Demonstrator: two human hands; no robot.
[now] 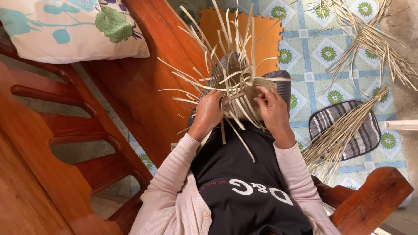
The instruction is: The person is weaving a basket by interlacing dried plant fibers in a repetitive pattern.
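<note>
ok so from my feed: big wooden bench (143,87) runs along the left, floral cushion (65,26) on top; loose bundle of straw strips (339,135) lies on a striped mat (348,126) at right; in my lap sits the half-woven straw piece (237,85), loose ends fanning up, away from me; left hand (209,113) and right hand (272,109) both pinch its strips tight.

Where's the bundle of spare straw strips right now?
The straw bundle lies right of the right hand, across the striped mat on the tiled floor.
</note>
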